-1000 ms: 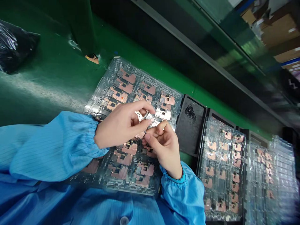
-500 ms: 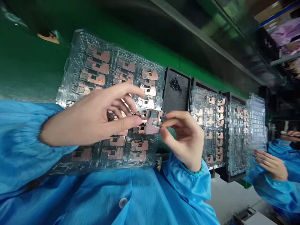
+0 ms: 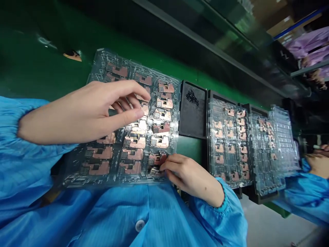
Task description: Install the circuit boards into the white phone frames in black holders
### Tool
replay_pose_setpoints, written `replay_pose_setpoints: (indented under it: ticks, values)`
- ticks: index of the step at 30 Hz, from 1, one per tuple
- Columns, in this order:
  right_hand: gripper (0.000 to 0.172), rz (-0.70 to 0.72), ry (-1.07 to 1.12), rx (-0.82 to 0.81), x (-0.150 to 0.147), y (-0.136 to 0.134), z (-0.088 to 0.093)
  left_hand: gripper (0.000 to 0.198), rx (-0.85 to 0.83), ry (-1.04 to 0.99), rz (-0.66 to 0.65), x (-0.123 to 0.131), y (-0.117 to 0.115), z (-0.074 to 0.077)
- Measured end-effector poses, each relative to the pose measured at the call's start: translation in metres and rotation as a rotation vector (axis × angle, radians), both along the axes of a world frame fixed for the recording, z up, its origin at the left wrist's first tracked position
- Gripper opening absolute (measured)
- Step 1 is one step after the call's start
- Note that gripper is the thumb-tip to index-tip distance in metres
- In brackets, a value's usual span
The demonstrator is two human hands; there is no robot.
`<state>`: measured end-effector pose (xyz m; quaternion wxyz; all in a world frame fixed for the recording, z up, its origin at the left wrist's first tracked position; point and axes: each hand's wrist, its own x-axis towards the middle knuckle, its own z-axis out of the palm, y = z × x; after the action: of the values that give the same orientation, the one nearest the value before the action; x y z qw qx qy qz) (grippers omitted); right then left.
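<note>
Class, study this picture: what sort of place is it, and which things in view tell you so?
Probably an electronics assembly line. A clear blister tray of copper-coloured circuit parts lies on a green workbench, more trays stand to its right, and the person wears a blue cleanroom-style smock.

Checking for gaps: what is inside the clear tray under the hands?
The clear tray holds copper-coloured boards, one per pocket. The left hand hides several middle pockets, and the right hand covers the near right corner.
</note>
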<state>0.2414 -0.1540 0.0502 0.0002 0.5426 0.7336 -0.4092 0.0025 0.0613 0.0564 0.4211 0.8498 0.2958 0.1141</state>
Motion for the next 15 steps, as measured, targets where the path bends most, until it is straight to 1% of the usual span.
replay_pose_setpoints:
  ticks: [4,7,9,11,13,14,15]
  values:
    - [0.024,-0.03,-0.069,0.007,-0.003,-0.003,-0.007,0.06,-0.003,0.016,0.0,-0.007,0.003,-0.004]
    - [0.024,-0.066,-0.09,0.035,-0.006,-0.007,-0.007,0.058,0.035,0.032,0.06,-0.016,0.007,-0.007]
    - [0.025,-0.095,-0.105,0.06,-0.008,-0.009,-0.004,0.055,0.086,0.059,0.114,-0.024,0.011,-0.01]
    - [0.026,-0.124,-0.11,0.085,-0.007,-0.009,0.001,0.05,0.188,0.109,0.19,-0.033,0.015,-0.015]
    - [0.027,-0.183,-0.074,0.099,-0.002,-0.008,0.004,0.044,0.312,0.191,0.308,-0.043,0.018,-0.021]
    - [0.026,-0.247,-0.057,0.117,0.001,-0.006,0.004,0.044,0.356,0.24,0.377,-0.048,0.019,-0.025]
    - [0.026,-0.34,-0.059,0.149,0.006,-0.004,0.002,0.045,0.378,0.288,0.44,-0.053,0.02,-0.03]
